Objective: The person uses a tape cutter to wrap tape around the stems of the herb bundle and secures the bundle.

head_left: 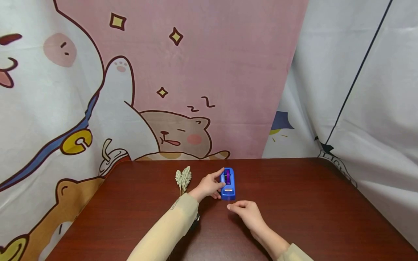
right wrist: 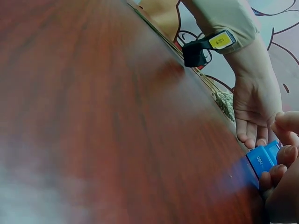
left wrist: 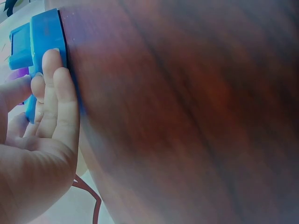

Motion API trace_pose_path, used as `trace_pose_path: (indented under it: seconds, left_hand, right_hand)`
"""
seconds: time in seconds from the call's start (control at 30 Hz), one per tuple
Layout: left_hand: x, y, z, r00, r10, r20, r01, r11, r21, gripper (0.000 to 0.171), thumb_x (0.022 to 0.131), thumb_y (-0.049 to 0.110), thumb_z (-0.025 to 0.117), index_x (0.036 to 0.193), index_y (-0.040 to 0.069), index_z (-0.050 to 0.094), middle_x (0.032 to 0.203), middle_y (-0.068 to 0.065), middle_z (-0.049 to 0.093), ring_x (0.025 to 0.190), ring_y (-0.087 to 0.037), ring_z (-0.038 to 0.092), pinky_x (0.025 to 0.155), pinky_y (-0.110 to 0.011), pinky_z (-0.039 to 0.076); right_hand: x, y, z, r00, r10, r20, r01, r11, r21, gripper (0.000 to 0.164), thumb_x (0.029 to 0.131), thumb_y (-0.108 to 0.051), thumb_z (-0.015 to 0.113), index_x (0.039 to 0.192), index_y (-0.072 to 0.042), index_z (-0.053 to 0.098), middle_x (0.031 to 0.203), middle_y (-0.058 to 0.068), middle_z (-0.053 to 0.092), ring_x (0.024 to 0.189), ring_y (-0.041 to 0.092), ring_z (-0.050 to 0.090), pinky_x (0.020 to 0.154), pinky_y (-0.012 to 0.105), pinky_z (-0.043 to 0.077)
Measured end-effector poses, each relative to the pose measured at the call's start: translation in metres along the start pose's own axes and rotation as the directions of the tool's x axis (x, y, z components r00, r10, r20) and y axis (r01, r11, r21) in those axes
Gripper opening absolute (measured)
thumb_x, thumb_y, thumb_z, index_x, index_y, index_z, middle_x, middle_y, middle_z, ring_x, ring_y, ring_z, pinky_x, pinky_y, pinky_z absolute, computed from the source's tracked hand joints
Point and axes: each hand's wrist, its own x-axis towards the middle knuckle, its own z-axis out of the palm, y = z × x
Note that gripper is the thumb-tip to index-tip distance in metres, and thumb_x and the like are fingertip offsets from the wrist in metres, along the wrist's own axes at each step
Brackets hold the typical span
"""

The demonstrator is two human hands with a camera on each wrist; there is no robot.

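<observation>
A blue tape dispenser [head_left: 228, 192] with a purple roll [head_left: 227, 177] stands on the brown table. From its left side my left hand [head_left: 208, 186] grips it, thumb at the top and other fingers along the side; the left wrist view shows these fingers against the blue tape dispenser [left wrist: 46, 32]. Just in front of the dispenser's near end, my right hand [head_left: 250, 215] has its thumb and forefinger pinched together. A faint strip of clear tape [head_left: 229, 202] runs from the dispenser toward those fingertips. In the right wrist view the dispenser [right wrist: 263, 159] is partly hidden behind fingers.
Dried stems with pale, grain-like heads [head_left: 183, 178] lie left of the dispenser, partly beneath the left forearm. The wooden table [head_left: 294, 203] reaches back to a cartoon-printed curtain [head_left: 228, 72]. A black wrist strap [right wrist: 195, 52] with a yellow label is on the left wrist.
</observation>
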Motion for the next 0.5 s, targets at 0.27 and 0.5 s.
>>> trace_pose_path:
  seconds: [0.27, 0.5]
  left_hand:
    - [-0.001, 0.002, -0.001, 1.0, 0.005, 0.003, -0.005, 1.0, -0.001, 0.062, 0.095, 0.012, 0.062, 0.151, 0.024, 0.037, 0.076, -0.022, 0.058, 0.052, -0.028, 0.064, 0.05, -0.038, 0.054]
    - [-0.002, 0.003, -0.001, 1.0, 0.004, 0.011, -0.004, 1.0, 0.003, 0.063, 0.095, 0.012, 0.062, 0.151, 0.021, 0.035, 0.075, -0.022, 0.058, 0.052, -0.028, 0.064, 0.05, -0.038, 0.054]
  right_hand:
    - [-0.011, -0.001, -0.001, 0.999, 0.03, 0.039, -0.029, 1.0, -0.011, 0.022, 0.081, -0.02, 0.076, 0.08, 0.002, 0.073, 0.065, -0.003, 0.053, 0.064, 0.012, 0.045, 0.057, 0.027, 0.036]
    - [-0.02, -0.001, -0.003, 0.998, 0.03, 0.057, -0.03, 1.0, -0.004, 0.025, 0.081, -0.021, 0.076, 0.08, 0.003, 0.072, 0.063, -0.004, 0.051, 0.062, 0.011, 0.045, 0.055, 0.026, 0.036]
